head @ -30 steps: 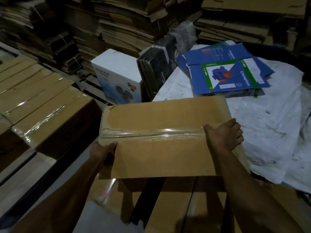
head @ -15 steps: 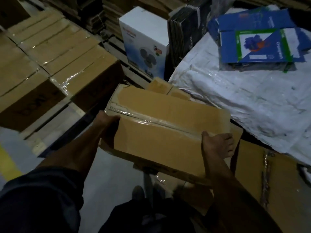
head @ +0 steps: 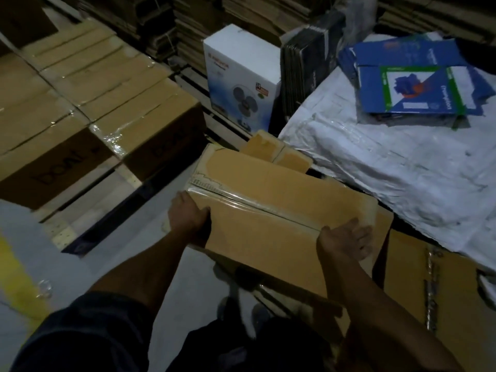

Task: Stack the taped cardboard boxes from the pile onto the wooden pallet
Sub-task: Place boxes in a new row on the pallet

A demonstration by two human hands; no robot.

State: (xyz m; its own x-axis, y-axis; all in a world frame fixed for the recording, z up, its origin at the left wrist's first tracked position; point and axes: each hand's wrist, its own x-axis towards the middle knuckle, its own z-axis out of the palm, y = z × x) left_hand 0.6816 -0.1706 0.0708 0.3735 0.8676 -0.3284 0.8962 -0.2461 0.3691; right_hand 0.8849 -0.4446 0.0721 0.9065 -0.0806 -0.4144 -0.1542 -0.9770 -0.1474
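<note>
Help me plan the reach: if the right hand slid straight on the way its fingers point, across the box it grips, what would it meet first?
Past the held box, the right hand would probably first meet the white sheet up-right; depth is unclear.

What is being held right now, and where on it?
A taped cardboard box, held by both ends: left hand grips the left end, right hand grips the right end near the tape seam.
</note>
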